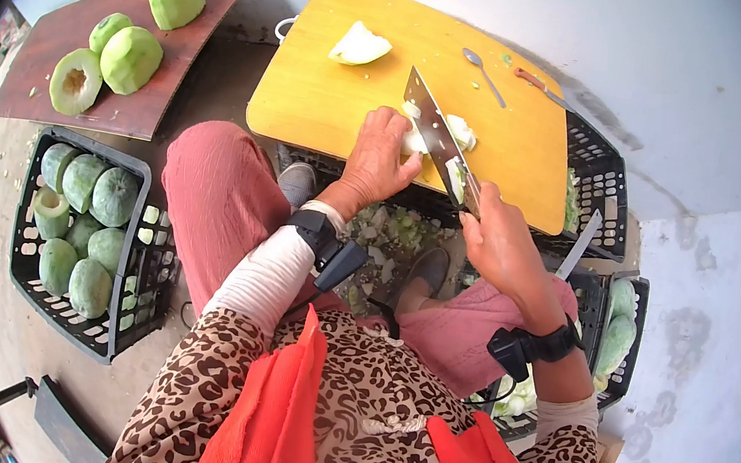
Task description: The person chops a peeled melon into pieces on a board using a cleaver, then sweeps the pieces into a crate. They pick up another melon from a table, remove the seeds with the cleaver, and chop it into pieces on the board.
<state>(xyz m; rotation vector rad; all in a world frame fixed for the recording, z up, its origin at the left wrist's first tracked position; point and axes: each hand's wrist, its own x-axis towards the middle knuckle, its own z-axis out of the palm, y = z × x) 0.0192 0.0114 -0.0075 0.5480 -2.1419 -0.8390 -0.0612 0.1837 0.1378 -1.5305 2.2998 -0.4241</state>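
Cleaver (435, 123) over the yellow tabletop (314, 91), beside a pale melon piece (415, 139)

The right hand (504, 241) is wrapped tightly round the cleaver's handle at the near edge, the blade slanting inward. The left hand (373, 158) pinches the pale melon piece between bent fingers and thumb, just in from the middle of that edge. Cut chunks (462, 133) lie right of the blade. Farther off, a spoon (484, 74) lies towards the far edge, a brown-handled knife (542, 86) by the far right corner, and a melon wedge (360, 44) towards the far left corner.

Makeshift produce-preparation area, broad knife (434, 127), yellow worktop (314, 91), black crate (104, 343) of melons (114, 197), stained wall (736, 122)
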